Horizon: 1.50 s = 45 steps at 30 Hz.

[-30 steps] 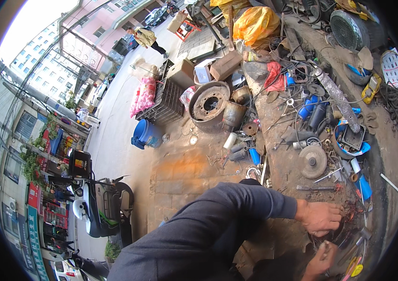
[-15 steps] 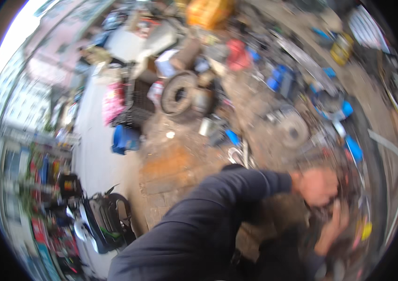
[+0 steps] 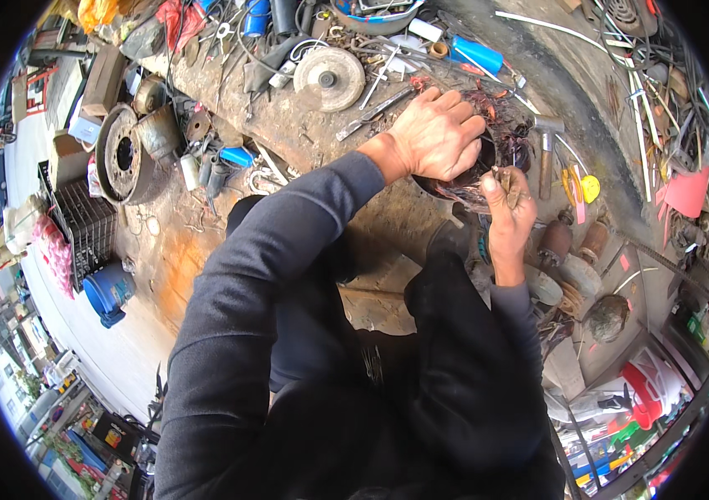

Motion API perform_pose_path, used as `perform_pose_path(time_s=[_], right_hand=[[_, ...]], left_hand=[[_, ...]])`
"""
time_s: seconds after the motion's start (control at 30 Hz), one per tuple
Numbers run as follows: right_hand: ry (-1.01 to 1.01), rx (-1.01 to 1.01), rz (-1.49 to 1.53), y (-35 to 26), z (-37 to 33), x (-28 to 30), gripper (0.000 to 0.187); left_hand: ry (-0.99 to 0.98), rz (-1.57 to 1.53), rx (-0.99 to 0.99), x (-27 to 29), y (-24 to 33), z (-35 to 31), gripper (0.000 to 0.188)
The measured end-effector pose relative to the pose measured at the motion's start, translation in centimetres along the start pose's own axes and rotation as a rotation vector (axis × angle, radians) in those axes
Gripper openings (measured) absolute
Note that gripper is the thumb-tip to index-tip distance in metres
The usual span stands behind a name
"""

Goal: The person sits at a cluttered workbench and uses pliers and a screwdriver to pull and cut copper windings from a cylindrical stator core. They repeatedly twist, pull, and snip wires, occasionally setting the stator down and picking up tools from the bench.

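My left hand (image 3: 442, 133) is closed with its knuckles up, over a round dark metal housing (image 3: 431, 185) filled with reddish-brown wire strands. What its fingers grip is hidden beneath them. My right hand (image 3: 508, 221) is at the near right rim of the housing, its fingers curled and thumb pressed in. A small brownish bit shows at its fingertips, too small to name. More reddish wire (image 3: 488, 104) lies loose just beyond the left hand. Right of the housing lies a hammer (image 3: 546, 162), with a yellow-handled tool (image 3: 572, 185) beside it.
A flat metal bar (image 3: 375, 115) and a round grey disc (image 3: 329, 79) lie beyond my left hand. Farther left are a wheel rim (image 3: 125, 154), a black crate (image 3: 83, 217) and a blue bucket (image 3: 108, 292). Rusty cylinders (image 3: 556, 242) stand right of my right hand.
The view has swung right and downward, so both hands now appear nearer the middle and sharper. My right hand's fingers, extended earlier, are now curled at the housing.
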State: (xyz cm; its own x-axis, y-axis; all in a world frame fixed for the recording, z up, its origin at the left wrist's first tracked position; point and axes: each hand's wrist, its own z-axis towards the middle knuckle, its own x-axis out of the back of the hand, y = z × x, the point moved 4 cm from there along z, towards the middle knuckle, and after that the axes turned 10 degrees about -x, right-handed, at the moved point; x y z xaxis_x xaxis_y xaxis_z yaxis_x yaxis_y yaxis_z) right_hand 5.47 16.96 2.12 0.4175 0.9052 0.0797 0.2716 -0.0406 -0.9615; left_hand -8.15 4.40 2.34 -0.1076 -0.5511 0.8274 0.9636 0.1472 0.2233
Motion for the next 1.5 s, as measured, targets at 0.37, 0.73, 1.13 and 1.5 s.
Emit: perform_pose_path(time_s=[0.37,0.73,1.13,1.5], right_hand=[[0.144,-0.182,0.067,0.6,2.8,-0.2,0.016],[0.015,-0.055,-0.048,0.9,3.4,0.1,0.023],[0.11,-0.1,0.144,8.7,-2.1,5.0,0.08],[0.255,-0.295,0.616,11.7,0.6,-1.0,0.061]], left_hand=[[0.102,0.081,0.08,-1.3,0.0,-0.5,0.026],[0.081,0.053,0.049,-0.6,0.6,-0.9,0.024],[0.4,-0.235,0.758,0.3,-2.4,-5.9,0.04],[0.327,-1.257,1.53,-6.9,-3.4,-12.3,0.077]])
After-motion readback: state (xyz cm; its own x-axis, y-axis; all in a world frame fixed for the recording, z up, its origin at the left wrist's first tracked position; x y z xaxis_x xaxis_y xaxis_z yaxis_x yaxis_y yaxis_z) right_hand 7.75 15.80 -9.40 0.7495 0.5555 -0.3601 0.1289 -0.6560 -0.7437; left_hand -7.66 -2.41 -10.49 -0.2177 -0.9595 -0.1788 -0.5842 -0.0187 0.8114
